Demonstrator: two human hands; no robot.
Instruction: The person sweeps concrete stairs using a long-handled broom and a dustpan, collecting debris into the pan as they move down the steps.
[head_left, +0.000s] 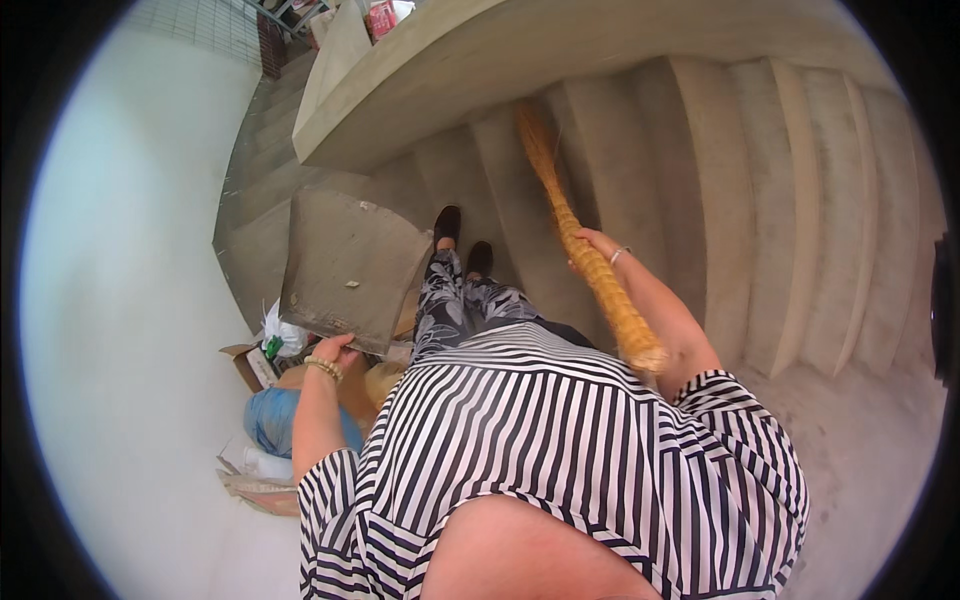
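Note:
My left hand (335, 352) grips the near edge of a grey dustpan-like sheet (356, 262), whose exact material I cannot tell. A couple of small pale scraps lie on its dusty surface. My right hand (596, 244) is closed around the bound handle of a straw broom (589, 262). The broom slants away from me, and its brown bristle end reaches a concrete stair step (502, 169), slightly blurred. The butt of the handle is close to my right forearm.
Concrete stairs (720, 210) run to the right beside a solid parapet (420, 97). More steps (277, 142) lie at the upper left, along a white wall (127, 262). Near my left arm are a white plastic bag (283, 330), a cardboard box (244, 366) and a blue bundle (274, 420).

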